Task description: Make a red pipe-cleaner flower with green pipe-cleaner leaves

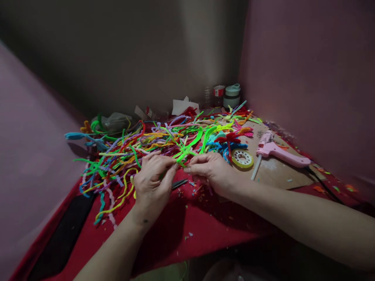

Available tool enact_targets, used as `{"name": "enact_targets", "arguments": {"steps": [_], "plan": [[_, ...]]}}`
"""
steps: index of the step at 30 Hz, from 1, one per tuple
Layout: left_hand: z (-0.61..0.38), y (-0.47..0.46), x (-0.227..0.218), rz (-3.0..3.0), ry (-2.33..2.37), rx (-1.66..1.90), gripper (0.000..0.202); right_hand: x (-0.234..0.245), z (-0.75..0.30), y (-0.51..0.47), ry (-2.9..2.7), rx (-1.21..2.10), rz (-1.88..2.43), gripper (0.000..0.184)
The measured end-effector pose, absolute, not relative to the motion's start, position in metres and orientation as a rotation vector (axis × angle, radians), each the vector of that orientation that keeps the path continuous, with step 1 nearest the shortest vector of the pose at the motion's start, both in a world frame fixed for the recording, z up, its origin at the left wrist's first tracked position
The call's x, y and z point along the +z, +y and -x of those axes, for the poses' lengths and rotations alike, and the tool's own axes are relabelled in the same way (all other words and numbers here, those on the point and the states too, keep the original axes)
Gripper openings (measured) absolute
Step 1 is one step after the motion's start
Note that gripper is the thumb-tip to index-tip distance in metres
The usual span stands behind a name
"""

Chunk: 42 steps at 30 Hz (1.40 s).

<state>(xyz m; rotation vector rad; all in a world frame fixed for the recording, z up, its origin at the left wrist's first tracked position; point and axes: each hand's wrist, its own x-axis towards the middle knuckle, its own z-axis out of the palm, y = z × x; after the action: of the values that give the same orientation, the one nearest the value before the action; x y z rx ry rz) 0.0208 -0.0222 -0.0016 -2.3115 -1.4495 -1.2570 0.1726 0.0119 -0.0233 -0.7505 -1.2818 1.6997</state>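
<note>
A big loose heap of coloured pipe cleaners [152,144] covers the far half of a red cloth [205,226]. My left hand [152,183] and my right hand [211,171] meet in front of the heap. Both pinch the same bright green pipe cleaner [184,155], which is bent between their fingertips and rises toward the pile. The fingers of both hands are closed on it.
A pink glue gun [278,150] lies on a brown cardboard sheet [281,173] at the right, its cord trailing off right. A roll of tape [242,159] sits beside my right hand. Small jars [231,95] stand in the back corner between two walls. Scraps dot the cloth.
</note>
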Motion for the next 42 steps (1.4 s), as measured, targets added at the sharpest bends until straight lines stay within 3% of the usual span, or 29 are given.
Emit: {"name": "enact_targets", "arguments": {"steps": [5,7,10,16,19,25,30,37,42], "plan": [[-0.02,-0.015,-0.009,2.29,-1.32,-0.878,0.01,-0.029,-0.182,0.002,-2.004,0.575,0.707,0.019],[-0.02,-0.014,-0.008,2.365,-1.236,-0.73,0.013,-0.026,-0.187,0.006,-2.13,0.358,0.701,0.019],[-0.018,-0.015,-0.001,2.543,-1.103,-0.677,0.013,-0.016,-0.192,0.019,-2.024,0.575,0.804,0.016],[-0.02,-0.022,0.013,2.748,-1.026,-0.873,0.013,-0.01,-0.192,0.038,-1.468,1.951,0.957,0.008],[-0.018,-0.021,0.012,2.609,-1.083,-0.969,0.012,-0.018,-0.188,0.034,-1.188,2.165,0.937,0.008],[-0.009,-0.015,0.014,2.587,-1.098,-0.871,0.01,-0.019,-0.189,0.031,-1.321,2.064,0.789,0.003],[-0.007,-0.014,0.016,2.683,-1.045,-0.727,0.012,-0.009,-0.194,0.035,-1.674,1.737,0.769,0.021],[-0.013,-0.013,0.001,2.653,-1.003,-0.539,0.019,-0.019,-0.188,0.034,-2.029,1.493,1.007,0.019],[-0.014,-0.018,0.002,2.451,-1.04,-0.714,0.023,-0.016,-0.186,0.026,-1.848,1.452,1.023,0.015]]}}
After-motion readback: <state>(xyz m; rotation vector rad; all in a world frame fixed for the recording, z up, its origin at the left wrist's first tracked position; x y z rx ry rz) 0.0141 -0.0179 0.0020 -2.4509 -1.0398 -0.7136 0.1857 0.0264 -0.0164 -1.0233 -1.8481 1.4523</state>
